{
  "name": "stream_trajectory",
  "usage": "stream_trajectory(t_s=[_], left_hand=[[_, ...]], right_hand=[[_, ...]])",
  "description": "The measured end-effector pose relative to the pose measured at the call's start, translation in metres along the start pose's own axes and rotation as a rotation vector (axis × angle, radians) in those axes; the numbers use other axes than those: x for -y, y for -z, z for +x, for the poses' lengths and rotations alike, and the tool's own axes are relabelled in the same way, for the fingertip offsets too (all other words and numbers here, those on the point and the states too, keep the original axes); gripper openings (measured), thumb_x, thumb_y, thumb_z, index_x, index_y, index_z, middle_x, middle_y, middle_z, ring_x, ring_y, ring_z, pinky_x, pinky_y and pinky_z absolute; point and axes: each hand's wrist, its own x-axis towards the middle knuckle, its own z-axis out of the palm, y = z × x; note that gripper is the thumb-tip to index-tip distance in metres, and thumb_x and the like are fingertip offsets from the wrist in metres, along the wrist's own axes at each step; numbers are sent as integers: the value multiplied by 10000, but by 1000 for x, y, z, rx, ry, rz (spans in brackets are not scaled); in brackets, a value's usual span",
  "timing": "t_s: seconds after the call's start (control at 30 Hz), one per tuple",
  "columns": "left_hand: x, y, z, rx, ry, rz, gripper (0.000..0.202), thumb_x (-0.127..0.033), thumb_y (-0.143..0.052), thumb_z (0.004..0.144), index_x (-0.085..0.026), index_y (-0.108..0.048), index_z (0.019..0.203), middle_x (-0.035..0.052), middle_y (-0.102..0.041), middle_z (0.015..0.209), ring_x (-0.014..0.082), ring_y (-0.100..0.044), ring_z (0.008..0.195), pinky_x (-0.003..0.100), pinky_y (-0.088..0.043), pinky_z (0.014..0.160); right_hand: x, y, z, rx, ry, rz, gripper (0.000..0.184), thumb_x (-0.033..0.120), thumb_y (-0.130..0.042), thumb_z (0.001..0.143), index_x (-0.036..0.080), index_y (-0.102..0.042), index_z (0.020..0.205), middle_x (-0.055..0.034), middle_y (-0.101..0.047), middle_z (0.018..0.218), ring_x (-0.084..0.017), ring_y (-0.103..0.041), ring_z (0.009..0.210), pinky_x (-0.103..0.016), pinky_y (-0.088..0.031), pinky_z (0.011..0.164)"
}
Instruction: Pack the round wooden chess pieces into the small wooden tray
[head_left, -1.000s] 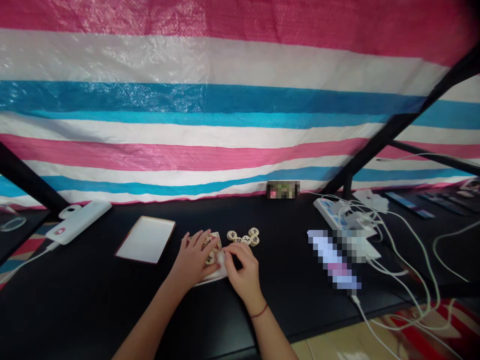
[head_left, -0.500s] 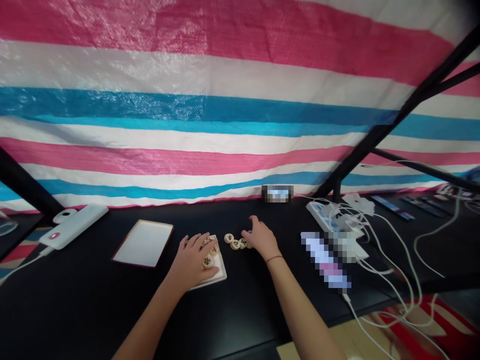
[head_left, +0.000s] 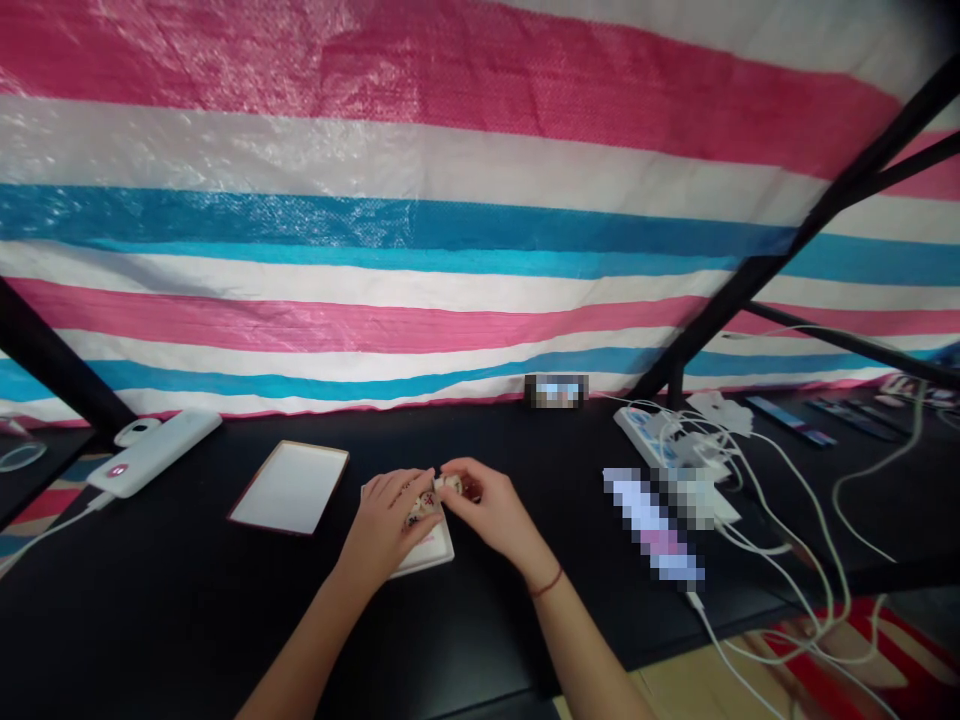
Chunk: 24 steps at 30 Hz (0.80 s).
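Note:
Round wooden chess pieces [head_left: 421, 507] with painted characters lie in a shallow white box [head_left: 431, 549] on the black table [head_left: 187, 590]. My left hand [head_left: 386, 525] rests over the box with fingers spread on the pieces. My right hand [head_left: 491, 512] is curled beside it, fingers pinched on one or more pieces [head_left: 450, 484] at the box's far right corner. Whether other loose pieces lie under that hand is hidden.
A white box lid [head_left: 291, 487] lies left of the box. A white power bank [head_left: 154, 452] with a cable sits far left. At the right are a power strip [head_left: 660, 432], tangled white cables [head_left: 780, 520] and a blurred object. A striped tarp hangs behind; black frame bars cross it.
My right hand reached out to the loose pieces on the table, gathered them, and has come back to the box with pieces in its fingers. The left hand stayed on the box.

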Motion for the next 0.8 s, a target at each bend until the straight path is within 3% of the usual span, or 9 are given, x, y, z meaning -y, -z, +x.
stream_trajectory(t_s=[0.2, 0.5, 0.6, 0.8], left_hand=[[-3, 1, -2, 9, -5, -79, 302, -340, -464, 968, -220, -577, 1221, 83, -688, 1123, 217, -648, 1007, 373, -502, 870], [0, -2, -4, -94, 120, -44, 161, -302, -540, 919, -206, -617, 1023, 70, -702, 1021, 204, -651, 952, 345, -509, 847], [-1, -1, -2, -27, 119, -22, 102, -282, -550, 915, -211, -621, 933, 54, -710, 1005, 199, -650, 932, 349, -479, 837], [-16, -8, 2, 160, -32, 7, 114, -320, -605, 884, -223, -638, 835, 14, -735, 924, 197, -636, 890, 370, -381, 879]], right_hand=[[-9, -32, -9, -23, -46, 382, 205, 301, -713, 745, 199, -641, 907, 0, -661, 725, -139, -620, 639, -251, -507, 591], [-33, -29, -12, -338, 32, 526, 208, 350, -713, 769, 205, -641, 900, -66, -731, 905, -139, -651, 647, -275, -561, 596], [-36, -24, -12, -365, 36, 509, 207, 353, -705, 784, 200, -640, 908, -69, -729, 903, -131, -636, 624, -270, -553, 576], [-32, -23, -15, -338, 88, 394, 152, 310, -674, 811, 199, -655, 913, -65, -719, 886, -108, -575, 581, -259, -520, 578]])
